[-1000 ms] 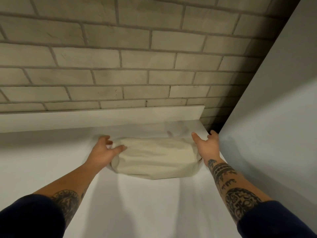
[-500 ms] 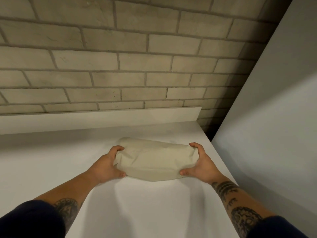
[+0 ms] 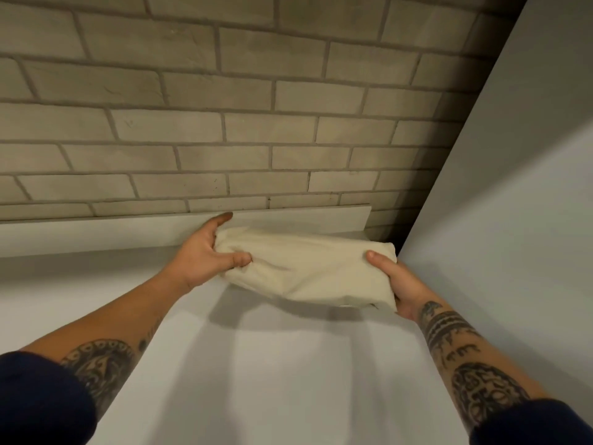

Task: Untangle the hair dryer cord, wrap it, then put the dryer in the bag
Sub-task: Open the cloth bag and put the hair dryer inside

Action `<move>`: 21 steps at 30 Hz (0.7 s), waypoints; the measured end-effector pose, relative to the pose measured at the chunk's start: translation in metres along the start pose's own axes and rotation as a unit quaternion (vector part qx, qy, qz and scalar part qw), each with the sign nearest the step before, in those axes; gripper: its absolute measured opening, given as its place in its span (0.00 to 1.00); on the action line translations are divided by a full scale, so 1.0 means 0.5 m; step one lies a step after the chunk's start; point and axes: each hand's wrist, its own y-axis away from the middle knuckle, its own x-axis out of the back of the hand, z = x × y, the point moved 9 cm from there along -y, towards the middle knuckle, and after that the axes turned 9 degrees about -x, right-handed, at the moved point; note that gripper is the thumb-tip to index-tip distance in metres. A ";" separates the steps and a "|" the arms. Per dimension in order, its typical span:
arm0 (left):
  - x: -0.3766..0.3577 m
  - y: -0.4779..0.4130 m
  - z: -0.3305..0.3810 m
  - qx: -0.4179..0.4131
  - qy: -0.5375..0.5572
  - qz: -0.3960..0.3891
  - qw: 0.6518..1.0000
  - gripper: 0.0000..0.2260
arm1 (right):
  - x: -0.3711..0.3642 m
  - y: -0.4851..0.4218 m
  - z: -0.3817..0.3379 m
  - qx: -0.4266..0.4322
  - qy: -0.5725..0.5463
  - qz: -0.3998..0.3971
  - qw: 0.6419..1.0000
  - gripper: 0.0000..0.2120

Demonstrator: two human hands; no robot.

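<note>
A cream cloth bag, bulging and closed, is held just above the white counter, casting a shadow below it. My left hand grips its left end, thumb pressed into the cloth and fingers behind it. My right hand holds the right end, thumb on top and fingers underneath. The hair dryer and its cord are hidden; a small pale bit shows under the bag's lower right edge.
A low white backsplash ledge runs along the grey brick wall behind. A tall white panel stands close on the right, beside the bag's right end.
Both hands closed on the ends of the bag, then lifted it off the counter and carried it back and to the right, toward the wall and panel.
</note>
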 end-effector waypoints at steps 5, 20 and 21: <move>0.051 0.009 0.019 -0.001 0.129 0.147 0.981 0.38 | 0.008 0.038 -0.027 -0.050 -0.050 -0.014 0.997 0.27; -0.129 0.123 -0.065 0.230 0.196 -0.023 0.953 0.10 | 0.109 0.060 0.008 -0.116 0.012 0.015 0.993 0.33; -0.130 0.131 -0.072 0.244 0.178 -0.018 0.953 0.10 | 0.109 0.057 0.017 -0.116 0.029 0.015 0.993 0.32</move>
